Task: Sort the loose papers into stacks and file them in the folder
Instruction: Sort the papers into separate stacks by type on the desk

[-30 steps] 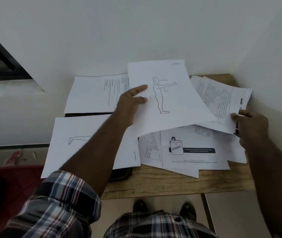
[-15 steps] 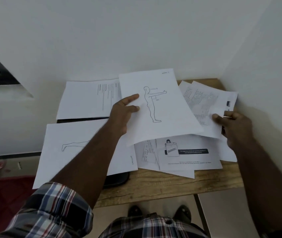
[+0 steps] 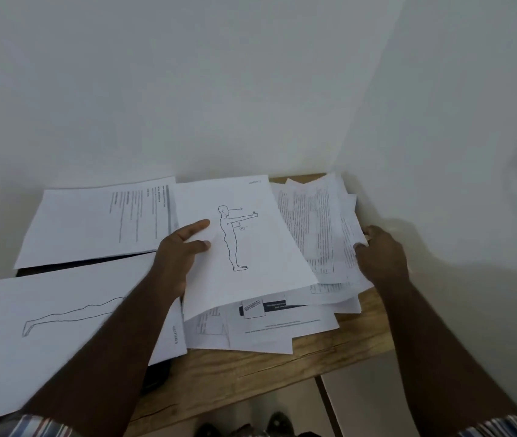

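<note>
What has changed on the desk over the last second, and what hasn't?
The left hand still holds the standing-figure sheet, now lowered closer onto the loose pile. The right hand has moved in from the pile's edge and grips the dense text sheets. The leg-drawing sheet and the text sheet on the left lie as before.

Your figure sheet (image 3: 244, 244) overlaps the loose pile (image 3: 282, 323) at 3 o'clock; two sheets (image 3: 93, 222) lie at 9 o'clock.

The standing-figure sheet (image 3: 244, 244) has lowered toward the loose pile (image 3: 320, 234).
</note>
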